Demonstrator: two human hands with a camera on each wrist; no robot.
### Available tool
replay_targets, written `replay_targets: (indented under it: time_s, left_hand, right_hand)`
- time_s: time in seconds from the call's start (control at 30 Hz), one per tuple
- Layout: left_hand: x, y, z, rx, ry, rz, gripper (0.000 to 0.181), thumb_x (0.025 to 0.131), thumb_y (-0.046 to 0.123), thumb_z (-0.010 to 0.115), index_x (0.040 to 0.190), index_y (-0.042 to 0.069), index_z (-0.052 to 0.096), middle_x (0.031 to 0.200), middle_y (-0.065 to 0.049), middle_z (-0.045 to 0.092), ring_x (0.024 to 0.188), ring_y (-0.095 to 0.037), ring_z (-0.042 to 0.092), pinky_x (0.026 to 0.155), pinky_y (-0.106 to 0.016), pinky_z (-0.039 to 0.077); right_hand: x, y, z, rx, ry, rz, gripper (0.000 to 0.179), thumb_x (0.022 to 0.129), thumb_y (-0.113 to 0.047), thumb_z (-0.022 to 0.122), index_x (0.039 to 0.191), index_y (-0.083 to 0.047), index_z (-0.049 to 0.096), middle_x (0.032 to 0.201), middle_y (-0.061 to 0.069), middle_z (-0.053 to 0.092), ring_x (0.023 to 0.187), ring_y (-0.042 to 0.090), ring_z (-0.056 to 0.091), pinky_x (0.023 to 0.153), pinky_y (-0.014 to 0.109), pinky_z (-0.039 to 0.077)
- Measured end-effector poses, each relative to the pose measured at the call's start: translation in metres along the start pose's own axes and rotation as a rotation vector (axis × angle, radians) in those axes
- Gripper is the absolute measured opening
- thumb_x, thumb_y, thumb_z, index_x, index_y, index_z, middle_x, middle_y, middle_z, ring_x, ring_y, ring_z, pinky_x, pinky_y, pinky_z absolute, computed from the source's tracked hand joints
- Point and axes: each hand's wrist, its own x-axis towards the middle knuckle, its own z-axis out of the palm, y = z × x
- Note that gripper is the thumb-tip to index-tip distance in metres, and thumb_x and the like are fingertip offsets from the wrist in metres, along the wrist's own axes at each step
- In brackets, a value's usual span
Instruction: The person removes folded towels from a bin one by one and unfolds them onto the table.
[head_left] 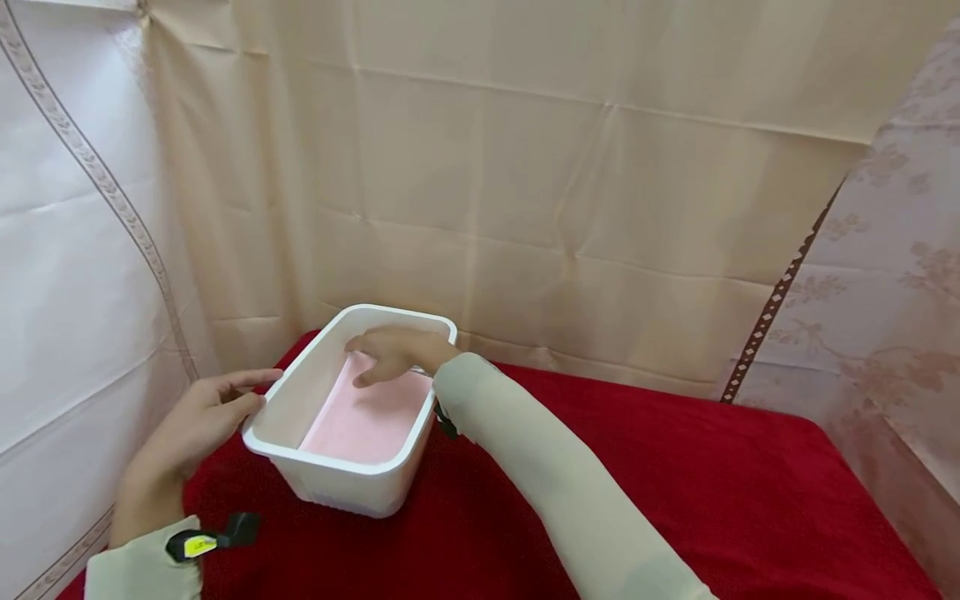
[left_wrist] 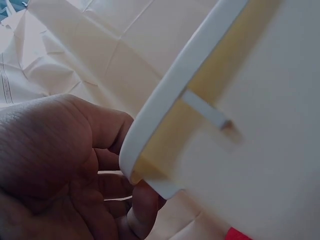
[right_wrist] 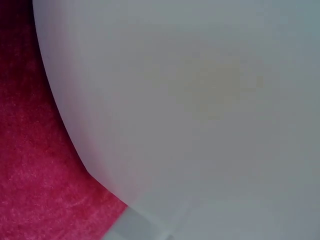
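Note:
A white rectangular plastic tub (head_left: 322, 479) stands on the red cloth, with a flat pink sheet (head_left: 367, 421) lying over its floor. At the tub's left side, my left hand (head_left: 198, 421) holds the rim, and in the left wrist view its thumb and a curled finger meet the rim's corner (left_wrist: 131, 150). My right hand (head_left: 397, 350) reaches over the right rim into the tub. Its fingers lie at the far left corner of the pink sheet, thumb spread apart from them. Only the tub's outer wall (right_wrist: 200, 125) fills the right wrist view, so that hand is hidden there.
Red plush cloth (head_left: 637, 483) covers the table and stretches away to the right. A beige curtain (head_left: 525, 192) hangs close behind the tub. Pale patterned drapes close off the left side (head_left: 75, 275) and the right side (head_left: 885, 317).

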Motion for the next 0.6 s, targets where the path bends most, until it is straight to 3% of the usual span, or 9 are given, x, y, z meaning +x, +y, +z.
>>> replay_targets:
  time_s: [0.2, 0.43, 0.6]
  left_hand:
    - [0.001, 0.004, -0.001, 0.069, 0.003, -0.015, 0.04, 0.099, 0.008, 0.055, 0.137, -0.003, 0.061, 0.104, -0.012, 0.072, 0.084, -0.01, 0.06, 0.072, -0.025, 0.05]
    - [-0.001, 0.003, -0.002, 0.04, 0.004, 0.003, 0.04, 0.098, 0.005, 0.055, 0.136, -0.006, 0.06, 0.097, -0.01, 0.071, 0.08, -0.01, 0.059, 0.069, -0.026, 0.05]
    - [-0.001, 0.002, -0.002, 0.033, 0.006, 0.013, 0.04, 0.098, 0.006, 0.056, 0.136, -0.006, 0.061, 0.093, -0.008, 0.07, 0.078, -0.009, 0.059, 0.068, -0.026, 0.05]
  right_hand:
    - [0.0, 0.004, 0.004, 0.093, 0.017, 0.027, 0.062, 0.099, -0.031, 0.066, 0.152, -0.007, 0.043, 0.149, 0.004, 0.052, 0.137, 0.016, 0.046, 0.113, 0.019, 0.029]
    - [0.003, 0.007, 0.01, 0.229, 0.013, 0.003, 0.064, 0.095, -0.026, 0.07, 0.148, -0.005, 0.042, 0.143, 0.008, 0.052, 0.131, 0.019, 0.049, 0.109, 0.019, 0.032]
    - [0.003, 0.006, 0.012, 0.301, -0.003, 0.041, 0.066, 0.094, -0.024, 0.072, 0.148, -0.005, 0.04, 0.145, 0.011, 0.051, 0.133, 0.02, 0.047, 0.11, 0.022, 0.033]
